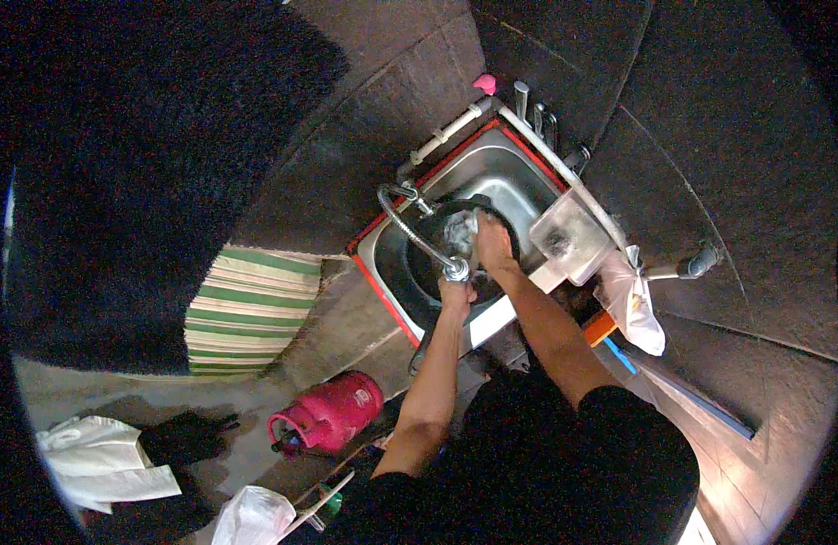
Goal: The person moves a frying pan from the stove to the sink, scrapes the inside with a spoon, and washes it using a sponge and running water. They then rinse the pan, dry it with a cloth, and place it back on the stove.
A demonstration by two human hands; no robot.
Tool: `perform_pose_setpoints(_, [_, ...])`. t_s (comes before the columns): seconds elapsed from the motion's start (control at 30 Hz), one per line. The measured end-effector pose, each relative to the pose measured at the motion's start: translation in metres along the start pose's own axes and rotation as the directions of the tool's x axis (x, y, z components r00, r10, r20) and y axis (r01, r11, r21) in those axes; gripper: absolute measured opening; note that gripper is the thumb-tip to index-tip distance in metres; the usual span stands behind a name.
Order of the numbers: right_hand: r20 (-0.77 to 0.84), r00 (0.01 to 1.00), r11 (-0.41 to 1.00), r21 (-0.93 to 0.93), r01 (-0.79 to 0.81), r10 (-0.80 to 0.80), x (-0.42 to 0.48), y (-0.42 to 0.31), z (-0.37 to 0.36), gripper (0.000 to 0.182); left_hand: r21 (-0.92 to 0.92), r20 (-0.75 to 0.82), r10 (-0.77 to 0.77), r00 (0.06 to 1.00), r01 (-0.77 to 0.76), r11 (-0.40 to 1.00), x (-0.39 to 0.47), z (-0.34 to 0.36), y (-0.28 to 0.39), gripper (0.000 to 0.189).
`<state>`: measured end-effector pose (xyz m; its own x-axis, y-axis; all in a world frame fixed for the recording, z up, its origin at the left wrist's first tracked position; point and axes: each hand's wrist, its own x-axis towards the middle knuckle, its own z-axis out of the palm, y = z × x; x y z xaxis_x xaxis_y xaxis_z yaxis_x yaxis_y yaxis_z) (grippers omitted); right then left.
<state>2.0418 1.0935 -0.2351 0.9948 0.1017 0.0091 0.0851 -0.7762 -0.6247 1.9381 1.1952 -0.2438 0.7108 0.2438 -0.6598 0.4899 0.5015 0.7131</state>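
Note:
In the stainless steel sink [490, 153] sits a round dark pan [419, 262], with white suds or foamy water [460, 231] inside it. My right hand [494, 242] reaches into the pan beside the foam; whether its fingers hold something cannot be made out. My left hand [458, 293] is at the pan's near side, just below the faucet head [456, 270], which partly covers it. What the left fingers touch is hidden. A flexible metal faucet hose [409, 228] arches over the pan from the sink's left edge.
A translucent plastic container [570, 235] rests at the sink's right edge, near a hanging white plastic bag [637, 306]. Cutlery [538, 116] stands behind the far rim. On the floor to the left are a pink gas cylinder [334, 412] and a striped cloth [252, 313].

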Motion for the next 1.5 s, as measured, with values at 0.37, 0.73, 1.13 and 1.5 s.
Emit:
perform_pose_setpoints(0.37, [-0.269, 0.957, 0.919, -0.339, -0.202, 0.111, -0.039, 0.029, -0.190, 0.060, -0.239, 0.054, -0.224, 0.973, 0.231, 0.943, 0.012, 0.012, -0.005, 0.023])
perform_pose_setpoints(0.73, [0.408, 0.881, 0.472, 0.745, -0.472, 0.238, -0.057, 0.037, 0.116, 0.032, 0.092, -0.090, -0.043, 0.995, 0.051, 0.994, -0.039, 0.011, 0.022, 0.034])
perform_pose_setpoints(1.13, [0.538, 0.812, 0.037, 0.828, -0.559, 0.225, -0.050, 0.072, 0.284, 0.023, 0.752, -0.188, 0.370, 0.910, -0.109, 0.650, -0.042, -0.032, 0.004, 0.024])
perform_pose_setpoints(1.5, [0.227, 0.885, 0.273, 0.894, -0.355, 0.406, 0.044, 0.129, 0.286, 0.045, 0.818, 0.112, 0.291, 0.950, -0.254, 0.516, 0.011, 0.032, 0.035, 0.032])
